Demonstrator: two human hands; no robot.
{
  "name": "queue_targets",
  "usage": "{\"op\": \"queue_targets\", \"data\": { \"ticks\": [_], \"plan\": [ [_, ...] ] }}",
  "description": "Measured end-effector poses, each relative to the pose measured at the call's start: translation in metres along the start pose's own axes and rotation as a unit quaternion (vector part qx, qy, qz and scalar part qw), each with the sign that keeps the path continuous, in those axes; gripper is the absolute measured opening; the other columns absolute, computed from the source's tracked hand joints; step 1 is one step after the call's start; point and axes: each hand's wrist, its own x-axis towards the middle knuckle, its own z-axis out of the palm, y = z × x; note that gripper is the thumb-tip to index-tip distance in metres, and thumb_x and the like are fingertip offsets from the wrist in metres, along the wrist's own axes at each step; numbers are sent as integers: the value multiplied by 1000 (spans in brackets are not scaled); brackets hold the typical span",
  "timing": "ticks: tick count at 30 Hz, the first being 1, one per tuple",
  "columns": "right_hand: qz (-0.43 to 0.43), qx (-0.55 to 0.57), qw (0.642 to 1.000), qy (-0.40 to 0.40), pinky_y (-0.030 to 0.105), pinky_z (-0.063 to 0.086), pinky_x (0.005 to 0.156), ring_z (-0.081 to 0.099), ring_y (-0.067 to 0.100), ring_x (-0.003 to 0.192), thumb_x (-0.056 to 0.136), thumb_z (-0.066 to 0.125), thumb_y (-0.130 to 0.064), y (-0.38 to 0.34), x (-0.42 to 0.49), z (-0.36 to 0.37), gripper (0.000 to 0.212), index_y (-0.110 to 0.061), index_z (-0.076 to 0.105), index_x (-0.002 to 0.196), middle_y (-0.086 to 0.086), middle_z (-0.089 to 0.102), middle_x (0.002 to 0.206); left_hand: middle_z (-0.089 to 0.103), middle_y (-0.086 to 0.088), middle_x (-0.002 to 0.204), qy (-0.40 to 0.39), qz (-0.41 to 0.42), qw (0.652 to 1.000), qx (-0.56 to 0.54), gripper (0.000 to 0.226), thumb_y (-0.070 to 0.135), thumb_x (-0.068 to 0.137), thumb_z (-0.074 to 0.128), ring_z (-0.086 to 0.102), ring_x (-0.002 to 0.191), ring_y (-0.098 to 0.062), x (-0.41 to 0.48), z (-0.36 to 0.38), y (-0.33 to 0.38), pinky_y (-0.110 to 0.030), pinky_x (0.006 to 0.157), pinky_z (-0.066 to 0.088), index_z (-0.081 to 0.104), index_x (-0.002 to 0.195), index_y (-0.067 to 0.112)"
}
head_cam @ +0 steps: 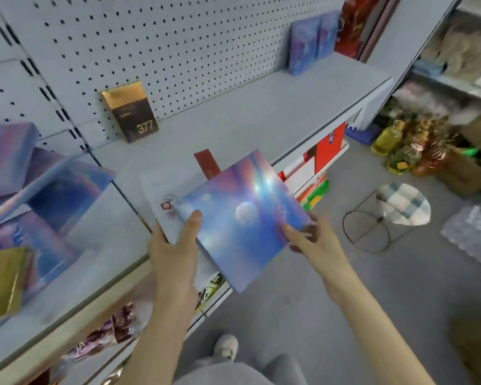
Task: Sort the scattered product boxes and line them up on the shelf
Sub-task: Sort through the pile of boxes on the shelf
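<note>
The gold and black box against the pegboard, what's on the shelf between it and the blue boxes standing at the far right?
Nothing: the head view shows bare shelf between the gold and black box and the blue boxes.

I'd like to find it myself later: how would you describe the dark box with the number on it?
Look at the grey shelf with the pegboard back wall. Leaning against that wall, towards the left, stands the dark box, alone. Unlike the shiny blue-purple boxes around, it is brown-black with a gold open top flap and gold "377" near its bottom.

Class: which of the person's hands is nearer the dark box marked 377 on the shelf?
Left. The left hand is below the 377 box, on the blue box's left side; the right hand is further right.
</note>
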Motion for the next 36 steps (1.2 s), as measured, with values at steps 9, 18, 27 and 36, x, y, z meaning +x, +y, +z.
{"op": "queue_targets", "data": {
  "ticks": [9,18,27,36],
  "plan": [
    [62,285,941,-170,27,58,77,69,17,103,78,73,-14,-21,125,-36,43,-14,63,119,0,72,113,71,4,105,120,21,991,-59,34,29,76,78,67,100,-18,25,161,-19,-42,89,54,65,107,27],
    [49,242,927,-282,42,54,92,66,25,109,82,66,-12,-71,267,-82,43,-11,58,125,7,69,118,70,1,105,258,11,963,-81,32,34,87,63,68,92,-21,44,228,-25,-35,74,56,59,118,24],
    [-14,145,950,-277,29,59,68,70,18,84,77,73,-19,-94,372,-49,39,-6,64,112,12,71,109,69,0,105,270,27,962,-28,29,22,85,69,68,93,-22,123,209,-27,-41,78,58,58,112,23],
    [-49,75,962,-259,37,47,75,63,19,80,85,69,-18,-106,449,30,6,-20,68,91,-3,71,86,68,-1,109,206,89,974,13,39,11,84,70,66,90,-11,279,182,-10,-18,68,56,57,121,11]
  ]
}}
